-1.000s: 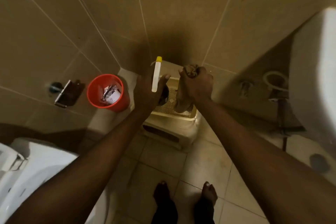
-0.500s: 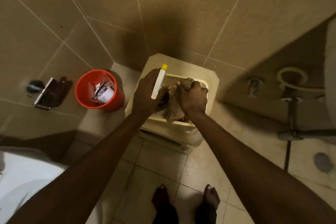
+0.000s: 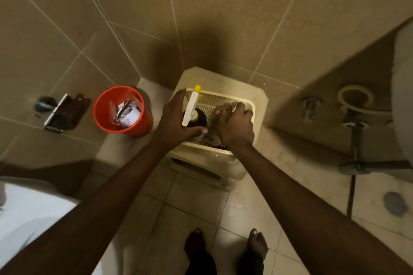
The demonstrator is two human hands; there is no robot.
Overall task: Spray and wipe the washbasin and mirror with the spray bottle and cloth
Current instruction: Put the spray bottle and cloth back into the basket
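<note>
**A:** Where are your two tools right now?

**B:** Both are down at the cream basket (image 3: 251, 105) on the plastic stool (image 3: 257, 96) in the corner, just beside the orange bin (image 3: 143, 127). Your left hand (image 3: 176, 118) is on the spray bottle (image 3: 192, 105), whose white neck and yellow tip stand up above the dark body. Your right hand (image 3: 237, 127) is bunched around the cloth (image 3: 212, 138), inside the basket.

**A:** How will they handle?

**B:** I'd judge the bottle rigid and fairly light, possibly slick if it is wet. Take it around the dark body below the neck, not by the thin white top, which looks likely to tip or twist. The cloth is soft and limp, so it will sag and trail. Gather a good fistful so no corner snags on the mesh.

**A:** And your grip?

**B:** The left grip is wrapped partway round the bottle, thumb under and fingers (image 3: 178, 96) spread past the neck, loose rather than clamped. The right grip is a tight fist with the cloth inside it. The washbasin (image 3: 402, 87) is well apart, at your right edge. No mirror is in view.
</note>
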